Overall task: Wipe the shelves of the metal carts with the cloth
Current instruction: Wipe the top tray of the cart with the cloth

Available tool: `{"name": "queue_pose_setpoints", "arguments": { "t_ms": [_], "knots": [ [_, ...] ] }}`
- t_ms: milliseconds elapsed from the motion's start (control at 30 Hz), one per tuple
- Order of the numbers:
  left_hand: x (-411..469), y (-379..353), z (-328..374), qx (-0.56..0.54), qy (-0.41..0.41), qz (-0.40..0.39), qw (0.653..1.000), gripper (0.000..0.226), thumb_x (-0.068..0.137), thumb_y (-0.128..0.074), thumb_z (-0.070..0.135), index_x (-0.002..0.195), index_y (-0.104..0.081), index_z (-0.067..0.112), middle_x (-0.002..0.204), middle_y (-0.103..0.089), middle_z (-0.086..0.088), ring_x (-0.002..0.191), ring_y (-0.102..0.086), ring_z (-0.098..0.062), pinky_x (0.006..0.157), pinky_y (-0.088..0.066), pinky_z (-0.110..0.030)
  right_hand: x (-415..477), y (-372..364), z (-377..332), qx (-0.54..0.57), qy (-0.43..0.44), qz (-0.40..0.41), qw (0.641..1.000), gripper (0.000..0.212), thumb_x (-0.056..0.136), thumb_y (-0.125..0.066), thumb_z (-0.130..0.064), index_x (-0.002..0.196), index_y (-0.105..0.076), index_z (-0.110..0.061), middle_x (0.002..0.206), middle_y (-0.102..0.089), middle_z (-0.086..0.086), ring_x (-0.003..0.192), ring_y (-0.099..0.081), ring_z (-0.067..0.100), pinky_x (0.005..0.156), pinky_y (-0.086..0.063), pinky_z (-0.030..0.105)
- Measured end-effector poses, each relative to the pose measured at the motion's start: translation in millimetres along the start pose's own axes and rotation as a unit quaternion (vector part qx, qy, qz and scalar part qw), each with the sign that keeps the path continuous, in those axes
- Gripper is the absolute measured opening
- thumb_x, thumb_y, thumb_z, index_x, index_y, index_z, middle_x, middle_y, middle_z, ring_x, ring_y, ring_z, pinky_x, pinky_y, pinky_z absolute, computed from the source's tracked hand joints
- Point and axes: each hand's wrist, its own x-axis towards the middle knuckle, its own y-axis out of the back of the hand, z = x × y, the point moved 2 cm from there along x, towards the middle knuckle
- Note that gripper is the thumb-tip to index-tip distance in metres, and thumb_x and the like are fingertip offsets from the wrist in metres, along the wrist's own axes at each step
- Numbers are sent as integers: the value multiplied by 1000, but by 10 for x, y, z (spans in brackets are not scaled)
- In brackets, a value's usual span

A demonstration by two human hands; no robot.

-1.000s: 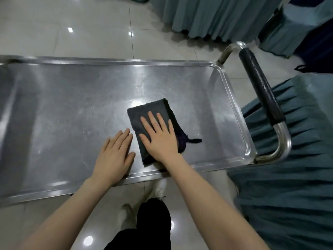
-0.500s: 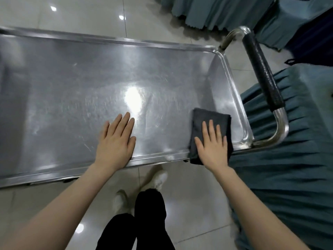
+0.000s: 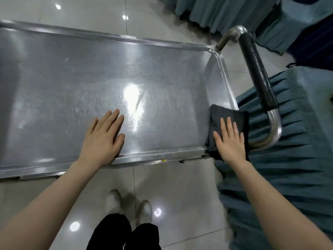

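Note:
The metal cart's top shelf (image 3: 90, 78) fills the upper left of the view, shiny and scratched, with a raised rim. A dark grey folded cloth (image 3: 227, 116) lies over the shelf's near right corner and hangs past the rim. My right hand (image 3: 229, 141) presses flat on the cloth with straight fingers. My left hand (image 3: 102, 139) rests flat on the bare shelf near its front edge, fingers together.
The cart's push handle (image 3: 255, 69), black-wrapped with chrome ends, curves round the right end. Teal pleated table skirts (image 3: 288, 168) stand close on the right and at the back (image 3: 216, 13). My legs and pale shoes (image 3: 129, 206) are on the glossy tiled floor below.
My right hand slid the cloth from the middle of the shelf to its near right corner, now partly over the rim. My left hand stayed flat near the front edge.

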Motion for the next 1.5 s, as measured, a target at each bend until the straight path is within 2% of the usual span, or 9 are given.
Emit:
{"name": "queue_pose_setpoints", "arguments": {
  "t_ms": [133, 300, 467, 733, 900, 1100, 1167, 1367, 1500],
  "knots": [
    [17, -15, -16, -1, -1, 15, 1000, 58, 93, -34, 43, 145, -42, 18, 157, -33, -1, 145, -27, -20, 118, -18, -44, -414, -161, -151, 17, 25, 40, 999, 62, 98, -5, -57, 156, -5, -33, 164, 1, -6, 151, 2, 17, 121, -5, 48],
    [-151, 77, 109, 47, 73, 35, 996, 52, 95, -35, 36, 138, -53, 12, 147, -47, -13, 131, -46, -35, 104, -37, -49, -990, -441, -1371, 12, 240, 65, 968, 59, 101, -25, -54, 155, -23, -30, 163, -15, -4, 151, -9, 20, 121, -8, 46],
    [-500, 165, 141, 68, 99, -43, 992, 64, 94, -24, 48, 148, -39, 17, 157, -31, -7, 144, -30, -29, 114, -27, -47, -951, -358, -1556, -6, 349, 64, 935, 58, 101, -33, -53, 154, -28, -29, 161, -20, -3, 149, -16, 20, 120, -19, 45],
    [-1285, 400, -239, 99, 73, -69, 990, 61, 98, -26, 49, 149, -36, 18, 158, -27, -3, 145, -29, -24, 119, -21, -43, -632, -275, -202, -14, 245, 39, 969, 62, 96, -19, -57, 152, -29, -32, 162, -18, -8, 150, -10, 16, 119, -13, 45],
    [-1357, 432, -196, 67, 93, -63, 991, 70, 97, -14, 58, 148, -38, 16, 157, -30, -3, 146, -26, -23, 118, -22, -45, -917, -375, -1223, -21, 343, 86, 935, 56, 97, -32, -49, 147, -44, -27, 158, -29, -4, 147, -24, 24, 115, -21, 49],
    [-1419, 815, -681, 59, 50, -46, 996, 46, 93, -41, 35, 125, -63, 10, 143, -51, -10, 127, -53, -30, 104, -43, -44, -1440, -491, -3158, -3, 446, 45, 894, 55, 99, -44, -47, 151, -34, -32, 162, -20, -4, 150, -13, 23, 120, -10, 49],
    [-1435, 999, -938, 77, 65, -47, 994, 45, 92, -40, 34, 123, -64, 12, 140, -53, -10, 123, -55, -32, 101, -44, -44, -1398, -467, -3148, -11, 462, 22, 887, 54, 101, -40, -47, 152, -30, -32, 163, -13, -6, 151, -6, 20, 120, -1, 44],
    [-1465, 1371, -1682, 103, 74, -51, 991, 52, 92, -36, 37, 126, -62, 8, 139, -54, -13, 128, -52, -34, 106, -39, -48, -1210, -386, -2152, 12, 391, 62, 918, 51, 95, -44, -44, 143, -48, -29, 155, -37, -2, 145, -27, 22, 115, -24, 47],
    [-1588, 1472, -1952, 97, 102, -29, 990, 55, 92, -35, 41, 130, -59, 10, 139, -54, -10, 134, -46, -30, 115, -25, -52, -1373, -470, -2729, 22, 408, 96, 908, 47, 95, -45, -40, 140, -52, -28, 153, -41, 0, 144, -32, 26, 113, -26, 52]
  ]
}}
